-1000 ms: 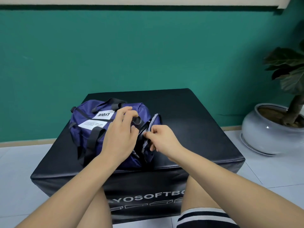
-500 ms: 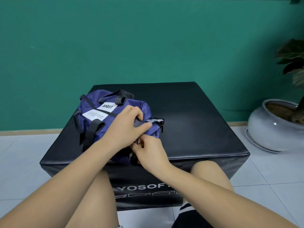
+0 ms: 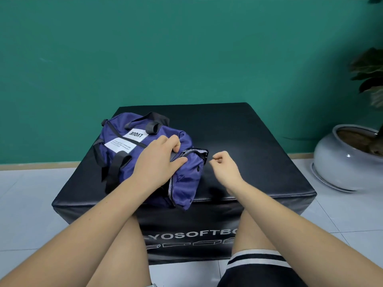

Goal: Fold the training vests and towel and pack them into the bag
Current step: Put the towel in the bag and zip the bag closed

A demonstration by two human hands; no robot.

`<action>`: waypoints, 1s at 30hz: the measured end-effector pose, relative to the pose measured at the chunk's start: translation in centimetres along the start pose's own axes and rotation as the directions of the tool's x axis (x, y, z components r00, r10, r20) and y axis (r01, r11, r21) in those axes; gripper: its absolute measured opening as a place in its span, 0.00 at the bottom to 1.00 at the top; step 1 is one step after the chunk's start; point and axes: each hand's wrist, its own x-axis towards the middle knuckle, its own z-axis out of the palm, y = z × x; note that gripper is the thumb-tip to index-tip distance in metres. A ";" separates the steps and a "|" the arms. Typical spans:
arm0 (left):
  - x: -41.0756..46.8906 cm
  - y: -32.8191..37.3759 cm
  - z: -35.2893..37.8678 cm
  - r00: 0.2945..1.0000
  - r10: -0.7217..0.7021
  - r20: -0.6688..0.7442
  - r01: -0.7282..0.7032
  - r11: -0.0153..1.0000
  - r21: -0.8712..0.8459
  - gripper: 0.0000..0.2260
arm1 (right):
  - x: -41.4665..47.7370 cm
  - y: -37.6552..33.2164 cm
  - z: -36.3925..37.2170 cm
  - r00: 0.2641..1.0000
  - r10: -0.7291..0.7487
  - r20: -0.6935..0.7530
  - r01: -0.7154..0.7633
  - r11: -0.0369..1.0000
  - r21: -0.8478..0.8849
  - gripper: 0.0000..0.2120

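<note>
A purple duffel bag (image 3: 122,156) with black straps and white labels lies on the left half of a black soft box (image 3: 238,146). My left hand (image 3: 157,160) rests on the bag's right end, its fingers curled over the edge of the opening beside the side flap (image 3: 186,175). My right hand (image 3: 224,166) hovers just right of the flap, fingers curled, apart from the bag and holding nothing. No vests or towel show; the bag's inside is hidden.
A green wall rises behind the box. A grey plant pot (image 3: 344,160) stands on the white tiled floor at the right. My knees sit against the box's front face, which bears white lettering (image 3: 192,235).
My right hand has let go of the bag's end and pulled away to the right. My left hand stays on the bag. The side flap now hangs loose.
</note>
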 end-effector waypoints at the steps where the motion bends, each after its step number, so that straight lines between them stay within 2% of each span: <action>1: 0.1 0.0 0.0 1.000 0.000 0.002 0.000 1.000 0.000 0.16 | 1.5 0.9 0.1 0.995 0.045 0.087 -0.047 0.999 0.023 0.13; 2: 0.1 0.0 0.0 1.000 0.001 0.003 -0.001 1.000 -0.001 0.16 | 2.7 1.5 0.2 0.984 0.072 0.163 -0.081 0.995 0.049 0.16; 4: 0.2 -0.1 0.1 1.000 0.001 0.007 -0.001 1.000 -0.003 0.16 | 4.1 2.2 0.8 0.966 0.088 0.245 -0.110 0.991 0.079 0.15; 8: 0.1 -0.3 0.3 1.000 0.002 0.012 -0.002 1.000 -0.011 0.17 | 4.7 2.1 0.8 0.945 0.077 0.319 -0.102 0.993 0.061 0.06; 11: 0.1 -0.3 0.3 1.000 0.001 0.015 -0.001 1.000 -0.010 0.17 | 4.4 1.8 0.1 0.937 0.055 0.344 -0.081 0.995 0.062 0.10; 15: 0.2 -0.2 0.3 1.000 -0.008 0.016 0.008 1.000 -0.011 0.17 | 3.9 0.7 -1.0 0.953 0.042 0.301 -0.063 0.996 0.058 0.13; 24: 0.1 -0.4 -0.2 1.000 -0.030 0.007 0.030 0.999 0.012 0.17 | 2.9 -3.9 -2.1 0.970 -0.049 0.239 0.088 0.984 -0.154 0.11; 30: 0.0 -2.3 -1.7 0.997 -0.074 0.023 0.074 0.997 -0.019 0.16 | 1.5 -4.4 -3.5 0.973 -0.034 0.228 0.047 0.998 -0.051 0.10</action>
